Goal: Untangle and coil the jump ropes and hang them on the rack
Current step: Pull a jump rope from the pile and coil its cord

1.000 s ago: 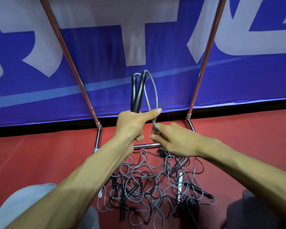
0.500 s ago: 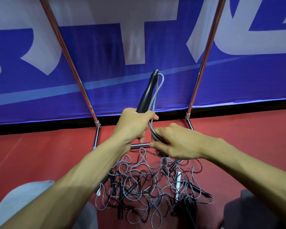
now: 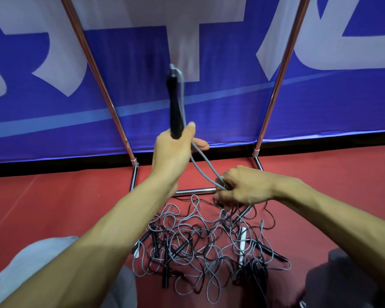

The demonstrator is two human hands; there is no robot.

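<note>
My left hand point(image 3: 172, 152) grips the black handles point(image 3: 174, 105) of a jump rope, held upright in front of the blue banner. Its grey cord point(image 3: 203, 168) runs from the handle tips down past my thumb to my right hand point(image 3: 242, 187), whose fingers are curled round the two strands just above the rack's low crossbar. A tangled pile of grey and black jump ropes point(image 3: 200, 243) with several black handles and a white one lies on the red floor below my hands. The chrome rack point(image 3: 118, 123) stands behind, its uprights slanting up on both sides.
A blue banner with large white letters point(image 3: 209, 112) hangs behind the rack. Red floor point(image 3: 53, 196) spreads left and right of the pile. My knees, in grey cloth point(image 3: 31, 270), sit at the lower corners.
My left hand swung the handles from leaning right back to nearly upright. My right hand slid down the cord and away from the left, drawing two strands taut.
</note>
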